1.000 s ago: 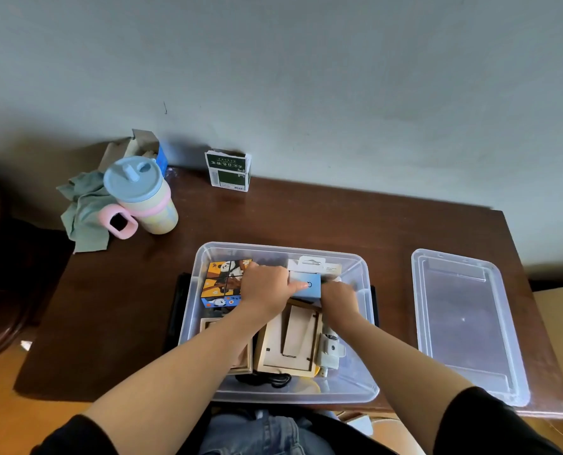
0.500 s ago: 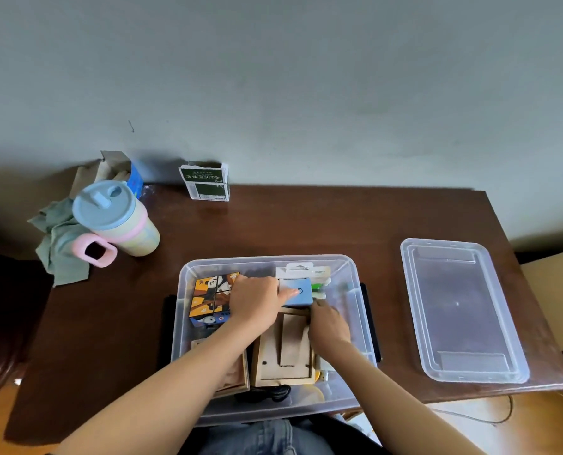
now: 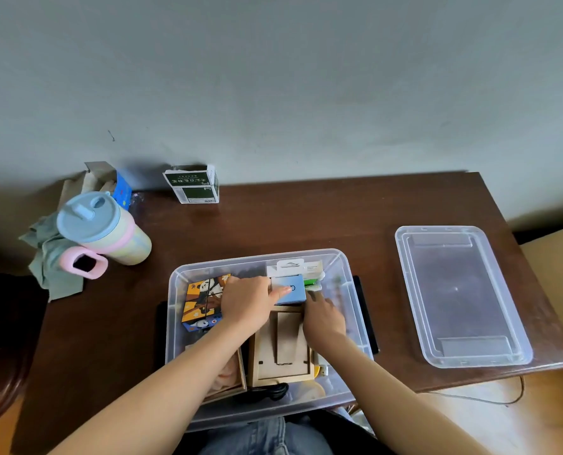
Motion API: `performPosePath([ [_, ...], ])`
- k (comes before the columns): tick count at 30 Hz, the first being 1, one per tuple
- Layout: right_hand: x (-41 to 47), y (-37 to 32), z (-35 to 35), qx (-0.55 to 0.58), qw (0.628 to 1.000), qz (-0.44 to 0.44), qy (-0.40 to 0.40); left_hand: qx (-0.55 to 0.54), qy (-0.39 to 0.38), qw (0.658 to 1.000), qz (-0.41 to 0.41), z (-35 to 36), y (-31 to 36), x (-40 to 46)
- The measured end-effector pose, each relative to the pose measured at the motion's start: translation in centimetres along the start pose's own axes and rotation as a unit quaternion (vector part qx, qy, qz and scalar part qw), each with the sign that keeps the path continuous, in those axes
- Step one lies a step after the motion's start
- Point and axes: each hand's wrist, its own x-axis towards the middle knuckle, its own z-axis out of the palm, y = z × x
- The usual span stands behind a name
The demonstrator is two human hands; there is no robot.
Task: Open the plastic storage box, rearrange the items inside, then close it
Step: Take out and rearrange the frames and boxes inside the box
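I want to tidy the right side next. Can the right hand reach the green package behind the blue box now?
Probably yes. The right hand is already inside the open storage box, its fingers just beside the green package. Nothing lies between them; the left hand rests on the blue box.

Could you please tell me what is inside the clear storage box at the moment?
Inside the storage box: a panda-print cube, a small blue box under the left hand, white carded packets, and two wooden frames. The arms cover whatever lies beneath them.
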Motion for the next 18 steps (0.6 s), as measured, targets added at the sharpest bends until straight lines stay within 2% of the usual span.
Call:
performPosePath([
  [10,0.1,-0.1,-1.0,0.002,0.999,0.033,-0.029,0.005,-0.021,1.000,-0.002,-0.1,0.2,0.1],
  [12,-0.2,0.1,-1.3,-0.017,0.998,0.026,-0.048,0.030,-0.037,0.998,0.031,-0.5,-0.1,0.0],
  [15,-0.7,0.5,-1.8,-0.043,0.996,0.004,-0.079,0.090,-0.087,0.985,0.122,-0.9,-0.8,-0.3],
  [18,-1.3,0.7,-2.1,-0.063,0.994,-0.017,-0.084,0.100,-0.146,0.972,0.155,-1.6,-1.2,-0.8],
])
